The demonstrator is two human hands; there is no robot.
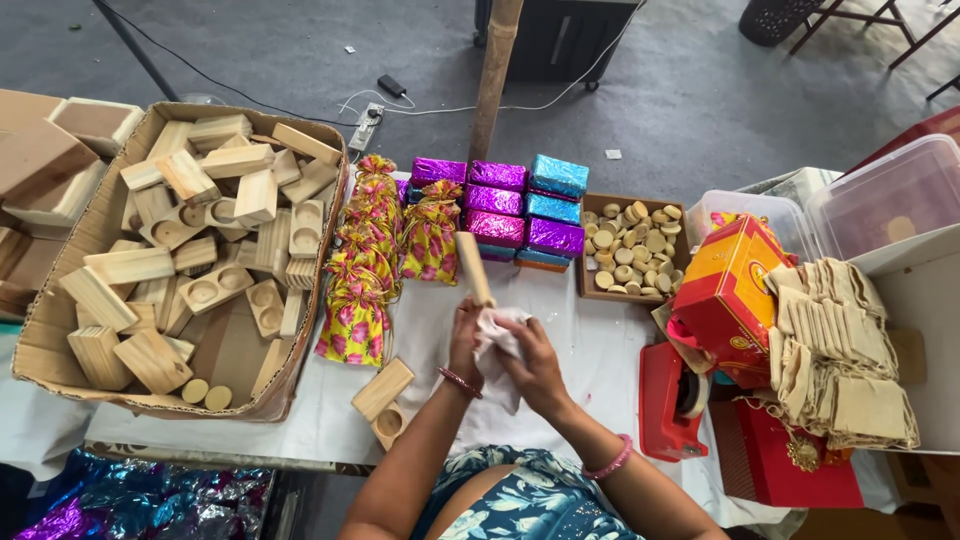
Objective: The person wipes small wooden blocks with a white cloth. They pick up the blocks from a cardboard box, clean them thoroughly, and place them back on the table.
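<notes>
The wooden block [474, 266] stands tilted at the centre of the frame, its lower end wrapped in a white cloth [497, 345] that both hands grip. The left hand [464, 343] closes around the block's base through the cloth; the right hand [535, 362] clamps the cloth against it from the other side. Judging by the scene, the work is far from over: a cardboard box [60, 300] at the left holds many more wooden blocks [190, 240], while only two wooden pieces [384, 398] lie on the white table [590, 340] just left of the hands. Floral pouches [360, 290] and foil-wrapped boxes [520, 205] sit behind.
</notes>
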